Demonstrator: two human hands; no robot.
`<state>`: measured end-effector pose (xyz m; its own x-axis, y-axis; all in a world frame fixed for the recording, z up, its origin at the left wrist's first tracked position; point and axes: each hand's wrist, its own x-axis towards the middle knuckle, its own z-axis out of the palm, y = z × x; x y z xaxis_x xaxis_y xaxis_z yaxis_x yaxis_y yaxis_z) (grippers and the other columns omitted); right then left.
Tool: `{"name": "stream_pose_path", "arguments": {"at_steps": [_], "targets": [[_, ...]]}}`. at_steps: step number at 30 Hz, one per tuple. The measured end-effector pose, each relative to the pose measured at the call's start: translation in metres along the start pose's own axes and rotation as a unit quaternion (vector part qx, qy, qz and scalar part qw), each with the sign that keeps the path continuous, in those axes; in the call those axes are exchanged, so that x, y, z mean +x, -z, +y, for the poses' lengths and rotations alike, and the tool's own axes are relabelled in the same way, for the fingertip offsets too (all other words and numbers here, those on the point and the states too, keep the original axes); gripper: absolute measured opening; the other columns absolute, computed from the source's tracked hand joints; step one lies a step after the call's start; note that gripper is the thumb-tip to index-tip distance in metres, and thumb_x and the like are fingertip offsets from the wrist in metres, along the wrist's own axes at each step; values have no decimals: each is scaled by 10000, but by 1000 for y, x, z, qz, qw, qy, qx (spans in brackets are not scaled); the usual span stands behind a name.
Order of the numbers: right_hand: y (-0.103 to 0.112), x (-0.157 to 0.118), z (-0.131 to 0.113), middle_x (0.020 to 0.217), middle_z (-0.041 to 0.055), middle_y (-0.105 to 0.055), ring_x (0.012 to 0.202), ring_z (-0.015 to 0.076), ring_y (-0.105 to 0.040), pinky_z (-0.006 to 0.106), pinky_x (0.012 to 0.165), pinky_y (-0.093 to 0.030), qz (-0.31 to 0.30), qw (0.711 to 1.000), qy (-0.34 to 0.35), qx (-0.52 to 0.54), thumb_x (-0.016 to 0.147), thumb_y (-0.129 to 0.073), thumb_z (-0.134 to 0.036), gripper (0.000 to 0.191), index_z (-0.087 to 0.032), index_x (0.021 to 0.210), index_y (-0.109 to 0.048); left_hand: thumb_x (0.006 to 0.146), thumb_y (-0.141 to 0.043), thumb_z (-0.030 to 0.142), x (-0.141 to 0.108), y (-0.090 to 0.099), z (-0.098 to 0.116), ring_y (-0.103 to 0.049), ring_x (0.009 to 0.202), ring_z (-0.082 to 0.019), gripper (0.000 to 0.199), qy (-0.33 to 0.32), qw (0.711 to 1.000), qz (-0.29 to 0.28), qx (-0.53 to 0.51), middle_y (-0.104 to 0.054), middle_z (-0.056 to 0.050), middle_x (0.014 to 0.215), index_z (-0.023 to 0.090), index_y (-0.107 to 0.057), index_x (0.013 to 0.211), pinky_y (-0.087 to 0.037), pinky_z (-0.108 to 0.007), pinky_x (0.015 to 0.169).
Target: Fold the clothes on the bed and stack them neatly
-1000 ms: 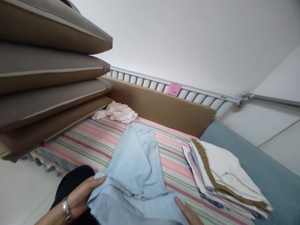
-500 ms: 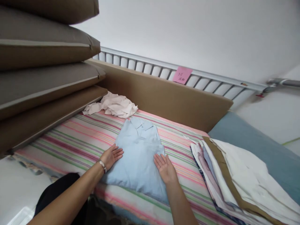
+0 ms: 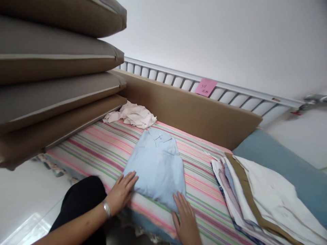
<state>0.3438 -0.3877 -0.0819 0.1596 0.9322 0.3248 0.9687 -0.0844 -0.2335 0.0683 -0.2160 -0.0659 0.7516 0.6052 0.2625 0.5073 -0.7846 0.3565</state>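
Observation:
A folded light blue shirt (image 3: 158, 166) lies flat on the striped cloth (image 3: 97, 143), its collar toward the back. My left hand (image 3: 122, 192), with a silver bracelet at the wrist, rests palm down on the shirt's near left corner, fingers apart. At the near right corner, the fingertips of my right hand (image 3: 185, 216) touch the shirt's edge, fingers spread. Neither hand grips anything.
Folded garments (image 3: 265, 194) are piled at the right. Crumpled white cloth (image 3: 138, 115) lies at the back left, beside stacked brown cushions (image 3: 63, 85). A brown board (image 3: 189, 105) stands along the railing, which carries a pink note (image 3: 205, 86).
Both hands have moved nearer, from the shirt's sides to its near corners, and turned palm down. The shirt's near edge looks drawn in. The view has shifted slightly.

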Motion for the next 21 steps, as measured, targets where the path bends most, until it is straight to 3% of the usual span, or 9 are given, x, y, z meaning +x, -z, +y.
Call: {"name": "stream_pose_path", "arguments": {"at_steps": [3, 5, 9, 12, 14, 17, 21], "targets": [[-5, 3, 7, 1364, 45, -413, 1266, 212, -354, 451, 1045, -289, -5, 1000, 4, -26, 778, -371, -113, 552, -223, 1319, -391, 732, -396, 21, 2, 3, -18, -305, 1292, -231, 617, 21, 1000, -15, 14, -368, -120, 1392, 162, -365, 1331, -234, -450, 1060], [2, 12, 10, 1306, 42, -485, 1219, 191, -420, 414, 1027, -323, -23, 999, -1, -28, 729, -322, -38, 586, -216, 1268, -467, 751, -405, 35, 9, 13, -22, -386, 1240, -238, 522, 23, 999, -36, 15, -462, -137, 1317, 148, -460, 1258, -257, -441, 1044], [39, 33, 15, 1209, 30, -570, 1120, 185, -517, 418, 1000, -344, -67, 997, 3, -43, 724, -306, -28, 574, -254, 1195, -544, 814, -409, 82, 19, 43, -12, -498, 1125, -232, 361, -3, 999, -36, 26, -560, -131, 1197, 161, -557, 1134, -253, -427, 1042], [61, 30, 16, 1229, 22, -553, 1148, 185, -496, 447, 1026, -294, -63, 995, 33, -65, 741, -304, -29, 570, -268, 1208, -527, 828, -384, 70, 7, 55, -1, -502, 1120, -230, 361, -35, 998, -29, 48, -559, -136, 1193, 146, -545, 1142, -219, -418, 1060], [61, 14, 15, 1226, 10, -553, 1145, 178, -500, 448, 1026, -291, -62, 994, 56, -68, 742, -303, -23, 579, -286, 1210, -520, 822, -384, 55, -9, 51, 3, -502, 1121, -231, 371, -41, 997, -31, 55, -559, -141, 1191, 141, -541, 1146, -210, -420, 1066], [41, -19, 13, 1206, 3, -565, 1113, 191, -529, 448, 991, -345, -73, 993, 80, -49, 736, -351, -45, 571, -310, 1217, -506, 794, -384, 17, -34, 37, 1, -479, 1155, -227, 433, -22, 997, -39, 57, -546, -128, 1220, 162, -531, 1174, -215, -425, 1067], [28, -42, 8, 1228, 14, -544, 1144, 214, -503, 459, 979, -368, -91, 995, 30, 25, 734, -394, -92, 534, -308, 1205, -520, 730, -400, -16, -55, 27, 1, -403, 1233, -242, 543, 22, 995, -79, 59, -493, -121, 1293, 187, -509, 1221, -169, -477, 1075]]}}
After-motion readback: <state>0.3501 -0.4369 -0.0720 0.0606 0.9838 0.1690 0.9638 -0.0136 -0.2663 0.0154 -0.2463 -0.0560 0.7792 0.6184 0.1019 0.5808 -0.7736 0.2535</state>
